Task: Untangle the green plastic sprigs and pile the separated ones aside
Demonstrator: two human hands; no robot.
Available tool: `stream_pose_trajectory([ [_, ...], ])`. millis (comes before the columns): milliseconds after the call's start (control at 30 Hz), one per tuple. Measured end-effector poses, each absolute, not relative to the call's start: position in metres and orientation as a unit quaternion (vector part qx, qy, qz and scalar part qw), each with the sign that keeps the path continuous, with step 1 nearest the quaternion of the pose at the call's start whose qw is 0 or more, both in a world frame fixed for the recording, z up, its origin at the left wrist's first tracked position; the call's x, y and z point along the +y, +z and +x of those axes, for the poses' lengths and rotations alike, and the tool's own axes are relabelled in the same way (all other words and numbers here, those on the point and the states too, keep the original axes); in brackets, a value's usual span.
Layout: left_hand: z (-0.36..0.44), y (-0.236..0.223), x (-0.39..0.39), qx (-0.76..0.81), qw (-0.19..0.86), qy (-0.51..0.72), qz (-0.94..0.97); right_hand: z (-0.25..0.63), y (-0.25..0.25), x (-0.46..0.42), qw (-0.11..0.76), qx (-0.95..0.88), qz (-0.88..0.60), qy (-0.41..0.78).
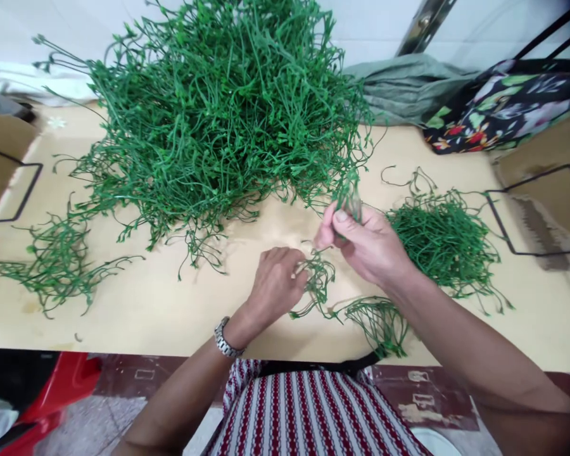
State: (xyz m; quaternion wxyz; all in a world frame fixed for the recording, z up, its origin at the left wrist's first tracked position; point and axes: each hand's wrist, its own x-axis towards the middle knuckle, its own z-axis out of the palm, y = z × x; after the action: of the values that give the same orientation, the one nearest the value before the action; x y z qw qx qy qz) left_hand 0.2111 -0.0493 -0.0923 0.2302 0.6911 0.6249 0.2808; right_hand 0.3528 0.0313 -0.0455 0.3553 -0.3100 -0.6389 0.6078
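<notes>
My right hand (365,244) is closed, thumb pressed against the fingers, on a few thin green stems (348,196) that point up from the grip. Left of it and lower, my left hand (278,278) has its fingers curled at a small loose clump of green stems (319,275) on the table. Some of that clump lies at the thumb, and the fingertips are partly hidden. A neater small bunch of stems (377,323) lies near the table's front edge, below my right wrist.
A big tangled heap of green stems (228,120) covers the back of the table (171,310). Another pile (446,244) lies right of my right hand, and a loose clump (59,259) at the left. Cardboard boxes (551,183) and floral cloth (508,104) stand at the right.
</notes>
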Motion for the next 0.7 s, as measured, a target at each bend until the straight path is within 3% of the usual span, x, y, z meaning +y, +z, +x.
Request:
stream_pose_trajectory([
  [100,0.204,-0.093,-0.05,0.625,0.205,0.3,0.691,0.386,-0.028,0.039,0.412,-0.697,-0.394,0.434],
  [167,0.202,-0.09,-0.049,0.629,0.195,0.313,0.684,0.422,-0.019,0.049,0.403,-0.738,-0.507,0.191],
  [233,0.204,-0.085,-0.047,0.644,0.179,0.305,0.679,0.464,-0.016,0.06,0.26,-0.72,-0.638,-0.079],
  [300,0.208,-0.082,-0.044,0.665,0.155,0.272,0.678,0.506,-0.02,0.07,0.039,-0.71,-0.681,-0.173],
  [367,0.211,-0.082,-0.041,0.679,0.153,0.236,0.678,0.54,-0.027,0.075,-0.087,-0.732,-0.652,-0.177],
  [433,0.212,-0.083,-0.039,0.686,0.177,0.244,0.662,0.556,-0.032,0.074,-0.112,-0.774,-0.601,-0.166],
  [533,0.211,-0.083,-0.037,0.672,0.224,0.331,0.623,0.534,-0.028,0.06,-0.013,-0.846,-0.516,-0.131],
  [633,0.209,-0.074,-0.035,0.637,0.248,0.403,0.608,0.465,-0.019,0.041,0.154,-0.906,-0.394,0.01],
  [700,0.209,-0.065,-0.033,0.612,0.254,0.421,0.62,0.416,-0.02,0.032,0.16,-0.93,-0.301,0.135],
])
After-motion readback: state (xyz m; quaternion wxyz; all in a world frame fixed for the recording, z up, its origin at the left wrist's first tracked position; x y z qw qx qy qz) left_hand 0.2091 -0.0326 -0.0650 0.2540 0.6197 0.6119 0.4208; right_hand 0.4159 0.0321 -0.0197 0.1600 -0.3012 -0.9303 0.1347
